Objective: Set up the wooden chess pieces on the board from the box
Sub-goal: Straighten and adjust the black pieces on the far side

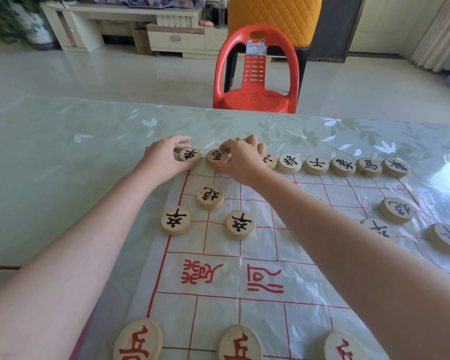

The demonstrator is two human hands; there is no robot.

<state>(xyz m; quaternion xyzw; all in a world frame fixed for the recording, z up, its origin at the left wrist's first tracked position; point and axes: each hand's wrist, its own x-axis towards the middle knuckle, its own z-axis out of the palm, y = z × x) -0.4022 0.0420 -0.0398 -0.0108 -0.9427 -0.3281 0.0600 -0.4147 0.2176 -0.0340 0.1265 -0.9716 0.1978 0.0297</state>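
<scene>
A white plastic sheet printed with red grid lines is the chess board [265, 276], spread on the table. Round wooden discs with black characters line its far edge. My left hand [164, 159] pinches the far-left corner piece [190, 155] between thumb and fingers. My right hand [240, 159] grips the second piece [217, 157] in that row and hides whatever lies just behind it. More black pieces [210, 196] stand in the rows nearer me. Three red-character pieces [138, 340] sit at the near edge. No box is visible.
The table [63, 165] has a glossy green floral cover. A red plastic chair [256, 71] stands at its far side. Further black pieces [396, 210] lie at the board's right edge. A white cabinet and a potted plant stand far back.
</scene>
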